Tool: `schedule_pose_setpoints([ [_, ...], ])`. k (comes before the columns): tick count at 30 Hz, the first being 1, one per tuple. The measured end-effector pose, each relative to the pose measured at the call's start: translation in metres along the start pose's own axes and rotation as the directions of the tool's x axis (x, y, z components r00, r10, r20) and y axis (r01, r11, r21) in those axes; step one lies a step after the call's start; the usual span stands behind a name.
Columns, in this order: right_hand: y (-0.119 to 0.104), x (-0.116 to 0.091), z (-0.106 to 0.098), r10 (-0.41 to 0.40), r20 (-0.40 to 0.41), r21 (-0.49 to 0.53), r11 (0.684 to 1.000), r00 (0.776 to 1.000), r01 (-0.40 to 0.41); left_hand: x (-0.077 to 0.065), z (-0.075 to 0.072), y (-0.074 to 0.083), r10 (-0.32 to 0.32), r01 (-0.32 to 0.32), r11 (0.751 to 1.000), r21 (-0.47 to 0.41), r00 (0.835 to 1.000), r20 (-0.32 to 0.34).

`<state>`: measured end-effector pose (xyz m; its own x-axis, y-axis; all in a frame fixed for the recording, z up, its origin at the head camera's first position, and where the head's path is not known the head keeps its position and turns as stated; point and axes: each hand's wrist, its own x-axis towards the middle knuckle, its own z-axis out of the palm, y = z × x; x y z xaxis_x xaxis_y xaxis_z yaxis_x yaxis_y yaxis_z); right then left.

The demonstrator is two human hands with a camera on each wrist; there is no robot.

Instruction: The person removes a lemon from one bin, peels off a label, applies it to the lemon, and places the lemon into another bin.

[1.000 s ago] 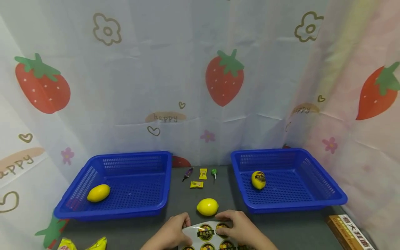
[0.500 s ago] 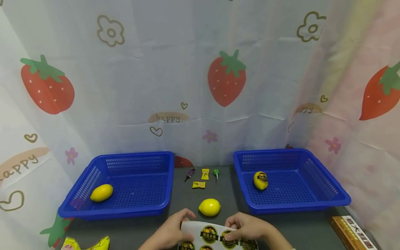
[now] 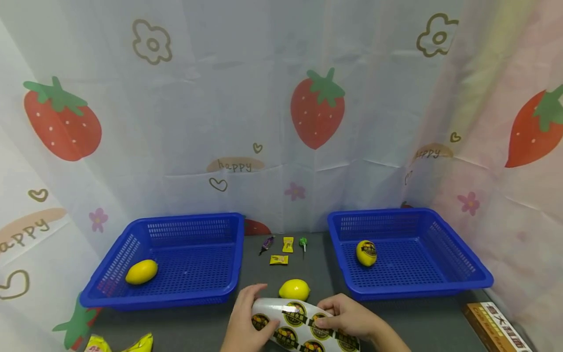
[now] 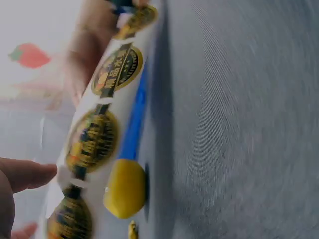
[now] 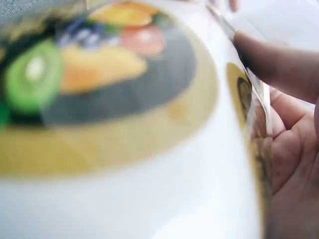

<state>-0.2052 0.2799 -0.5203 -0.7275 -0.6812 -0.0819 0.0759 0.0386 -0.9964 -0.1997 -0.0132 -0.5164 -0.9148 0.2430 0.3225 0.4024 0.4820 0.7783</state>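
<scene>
A white glossy sheet of round fruit-label stickers with black and gold print curves between my two hands at the front of the table. My left hand holds its left edge, thumb over the printed face and index finger raised above the top edge. My right hand pinches the sheet toward its right side, thumb on the printed face; in the right wrist view the thumb bears on the sheet's edge. Just behind the sheet lies a yellow lemon, partly overlapped by it in the head view.
A blue basket at the left holds a plain lemon. Another blue basket at the right holds a lemon with a sticker. Several small candies lie between them. A brown box sits at right, yellow packets at front left.
The sheet has risen and bowed, its top edge now overlapping the lemon. My left hand has turned more upright at the sheet's left edge; my right hand has shifted slightly right.
</scene>
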Motion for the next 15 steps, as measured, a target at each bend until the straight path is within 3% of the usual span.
schedule_pose_setpoints([
  [1, 0.0, -0.002, -0.001, -0.018, 0.011, 0.018, 1.0, 1.0, 0.018, 0.0, -0.003, -0.001, -0.094, 0.103, 0.987, -0.126, 0.993, 0.078],
  [2, 0.0, -0.003, -0.002, -0.034, 0.02, 0.031, 0.999, 0.999, 0.033, 0.0, -0.006, -0.003, -0.174, 0.207, 0.952, -0.224, 0.972, 0.158],
  [3, -0.001, -0.005, -0.002, -0.047, 0.029, 0.04, 0.998, 0.998, 0.045, 0.001, -0.008, -0.005, -0.226, 0.295, 0.902, -0.316, 0.945, 0.236],
  [5, -0.003, -0.009, -0.004, -0.062, 0.054, 0.049, 0.997, 0.997, 0.059, 0.001, -0.011, -0.009, -0.257, 0.408, 0.807, -0.427, 0.893, 0.368],
  [7, -0.005, -0.011, -0.004, -0.053, 0.071, 0.041, 0.998, 0.996, 0.05, 0.002, -0.012, -0.011, -0.236, 0.449, 0.754, -0.479, 0.866, 0.441],
  [10, -0.01, -0.009, -0.001, -0.01, 0.068, -0.005, 1.0, 0.998, 0.011, 0.001, -0.01, -0.009, -0.194, 0.43, 0.755, -0.495, 0.868, 0.457],
  [13, -0.012, -0.005, 0.006, 0.053, 0.029, -0.044, 0.998, 0.998, -0.052, 0.0, -0.007, -0.005, -0.215, 0.435, 0.754, -0.493, 0.872, 0.44],
  [15, -0.011, -0.003, 0.01, 0.084, -0.01, -0.048, 0.995, 0.996, -0.084, -0.001, -0.005, -0.002, -0.235, 0.444, 0.74, -0.506, 0.874, 0.425],
])
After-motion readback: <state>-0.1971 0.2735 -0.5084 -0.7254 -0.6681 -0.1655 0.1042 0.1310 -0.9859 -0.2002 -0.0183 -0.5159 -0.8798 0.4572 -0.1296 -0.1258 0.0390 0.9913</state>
